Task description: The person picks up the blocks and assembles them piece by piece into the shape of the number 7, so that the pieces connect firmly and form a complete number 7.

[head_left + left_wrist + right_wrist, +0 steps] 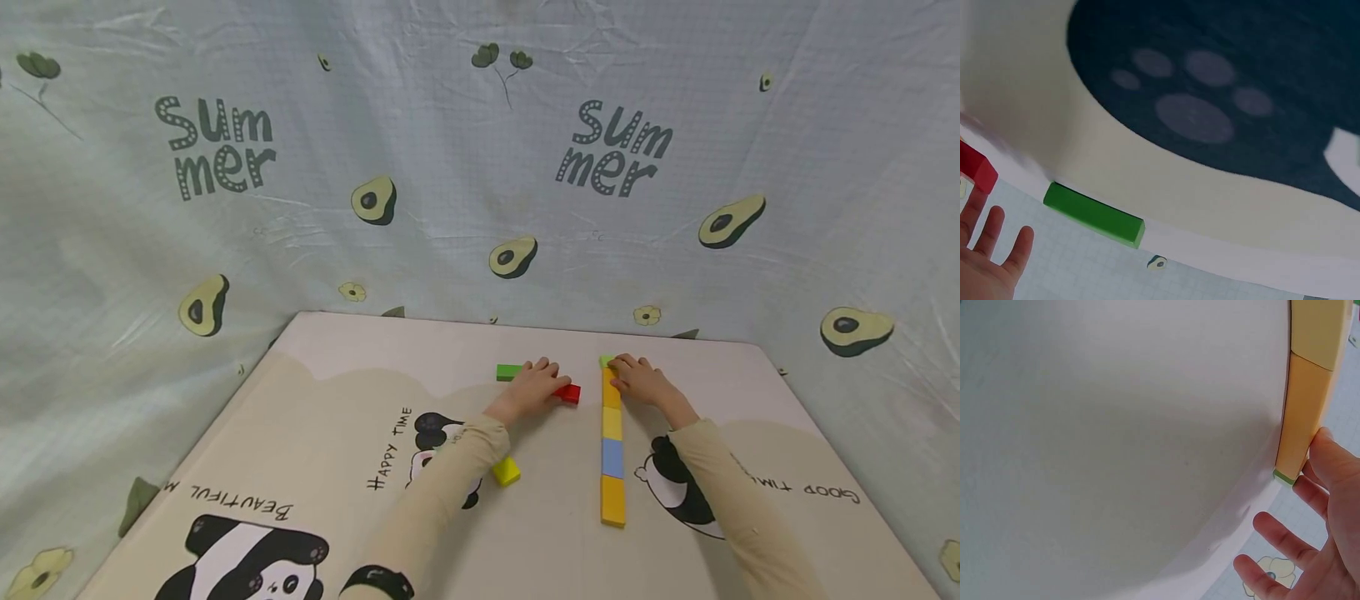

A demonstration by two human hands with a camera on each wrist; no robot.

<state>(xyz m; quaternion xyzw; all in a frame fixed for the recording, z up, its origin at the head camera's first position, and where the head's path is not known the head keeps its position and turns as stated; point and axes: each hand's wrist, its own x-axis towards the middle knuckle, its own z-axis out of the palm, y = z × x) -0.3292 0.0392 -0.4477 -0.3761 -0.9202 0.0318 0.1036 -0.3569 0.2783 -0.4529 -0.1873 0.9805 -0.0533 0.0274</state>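
My left hand (528, 390) holds a red block (572, 394) at the table's far side, thumb and fingertips at it. In the left wrist view the red block (977, 167) is cut by the edge, with the other fingers spread. Just left of that hand lies a green block (509, 372). My right hand (647, 385) touches the far end of a straight row of blocks. Its thumb meets the side of an orange block (1304, 409), and a finger reaches the light green block (1284, 477) at the row's end.
Toward me the row continues with yellow (612, 422), blue (612, 458) and orange (612, 500) blocks. A yellow block (507, 472) lies beside my left forearm. The table (352, 358) has a panda-print cover, and an avocado-print curtain (435, 250) hangs behind it.
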